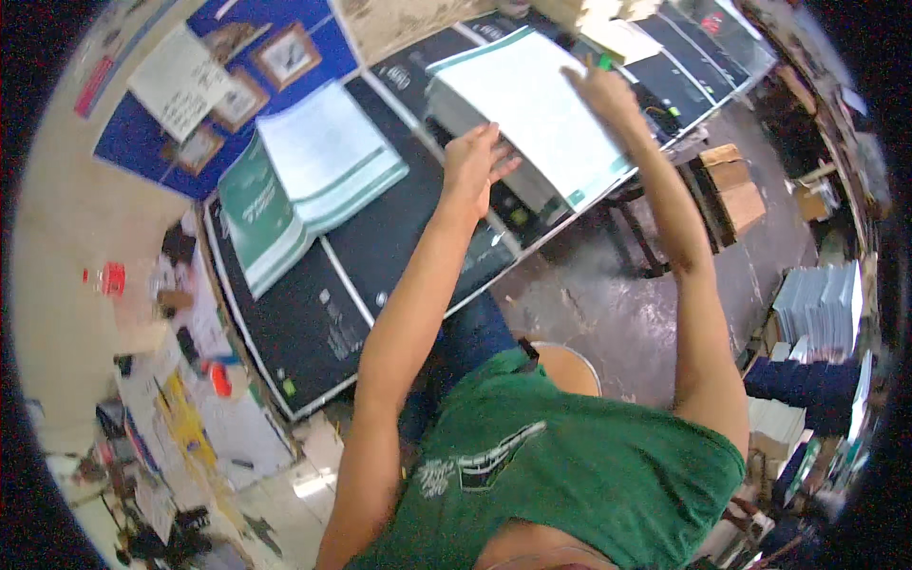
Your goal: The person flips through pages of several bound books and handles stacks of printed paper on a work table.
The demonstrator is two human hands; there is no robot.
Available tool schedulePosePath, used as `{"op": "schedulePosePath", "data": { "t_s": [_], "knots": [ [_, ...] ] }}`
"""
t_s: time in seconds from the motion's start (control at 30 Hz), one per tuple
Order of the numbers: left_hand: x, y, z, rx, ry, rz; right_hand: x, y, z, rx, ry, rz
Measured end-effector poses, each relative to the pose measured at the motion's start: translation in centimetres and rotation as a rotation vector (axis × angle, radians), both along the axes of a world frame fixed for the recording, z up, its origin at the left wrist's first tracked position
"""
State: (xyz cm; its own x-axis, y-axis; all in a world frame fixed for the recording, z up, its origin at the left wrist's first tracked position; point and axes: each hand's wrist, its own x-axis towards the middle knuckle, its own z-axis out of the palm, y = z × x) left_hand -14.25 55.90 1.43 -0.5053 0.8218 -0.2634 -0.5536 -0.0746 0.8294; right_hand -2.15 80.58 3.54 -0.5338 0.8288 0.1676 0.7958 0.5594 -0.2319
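A thick stack of large white printed sheets with green edge bands point(537, 114) lies on the black-topped table. Along its left side is my left hand point(472, 169), thumb up by the sheet edge and fingers apart, with nothing seen in it. My right hand point(605, 98) reaches over the stack's right edge, a finger stretched out on the top sheet; its other fingers are blurred. Just beyond it shows a small bright green thing point(605, 62); I cannot tell whether they touch. Left of the stack, a white sheet pile point(328, 157) overlaps green printed sheets point(258, 217).
A blue board with framed pictures point(285, 57) stands behind the table. Paper point(622, 41) lies at the far right end. A round stool point(565, 369) is close to my body, and cardboard boxes point(730, 195) sit right of the table. Stacked paper point(817, 309) is farther right.
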Motion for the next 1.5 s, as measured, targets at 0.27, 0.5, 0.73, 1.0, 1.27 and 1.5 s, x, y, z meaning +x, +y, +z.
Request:
{"op": "schedulePosePath", "data": {
  "t_s": [0.27,0.5,0.73,1.0,1.27,1.5],
  "knots": [
    [2.8,-32.1,0.6,-0.082,0.625,-0.695,2.4,-2.2,1.4,0.483,-0.129,0.012],
    [13.9,-47.2,-10.1,0.202,0.358,-0.509,1.4,-10.1,3.3,0.528,0.215,0.313],
    [16.7,-48.9,-17.6,0.334,0.417,-0.418,-0.7,-15.5,3.3,0.315,0.263,0.368],
    [16.7,-49.2,-15.3,0.219,0.382,-0.283,-0.7,-17.4,2.6,0.234,0.286,0.417],
    [22.2,-57.2,-20.9,-0.553,0.252,0.014,0.6,-19.0,2.6,0.181,0.303,0.41],
    [20.6,-54.3,-19.7,-0.777,0.195,0.209,3.2,-17.0,3.1,0.147,0.381,0.453]
  ]
}}
